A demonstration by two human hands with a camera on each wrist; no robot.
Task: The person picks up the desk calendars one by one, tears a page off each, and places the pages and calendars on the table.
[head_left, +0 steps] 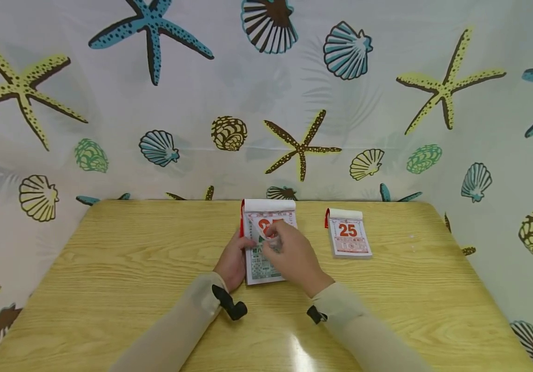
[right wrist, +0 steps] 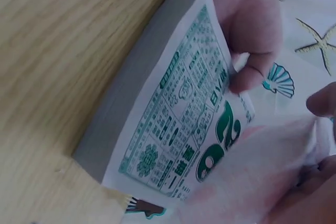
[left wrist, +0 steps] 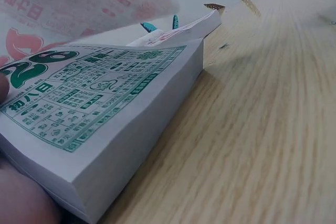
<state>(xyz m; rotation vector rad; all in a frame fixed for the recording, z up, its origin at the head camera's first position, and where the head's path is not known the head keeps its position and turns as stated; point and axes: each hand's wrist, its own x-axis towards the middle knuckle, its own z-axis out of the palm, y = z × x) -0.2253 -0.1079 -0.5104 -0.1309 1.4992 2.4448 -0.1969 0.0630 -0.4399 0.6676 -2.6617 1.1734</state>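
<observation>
A thick tear-off calendar (head_left: 256, 275) is held near the middle of the far edge of the surface (head_left: 145, 248), its bound top turned toward that edge. Its left side is gripped by the left hand (head_left: 232, 261), with the thumb (right wrist: 251, 74) pressed on the printed face; the rest of that hand's fingers are partly hidden by the pad, so how they lie beneath cannot be told. A thin, translucent page (left wrist: 89, 3) is pinched by the right hand (head_left: 293, 253), its thumb and fingers brought together on the paper. The page is raised and bent back from the pad, and red print is seen through it. On the sheet below, a green 26 and green boxed text are exposed. The top of the calendar is covered by a white strip (head_left: 270, 205), and red is shown along its upper left side. A smaller calendar (head_left: 350, 247), marked with a red 25, is laid flat to the right, between the thick one and the surface's far right corner, touched by neither hand. Black straps (head_left: 231, 304) are worn at both wrists over pale sleeves (head_left: 178, 320). Beyond the far edge, a cloth (head_left: 192, 103) patterned with starfish and shells is hung.
</observation>
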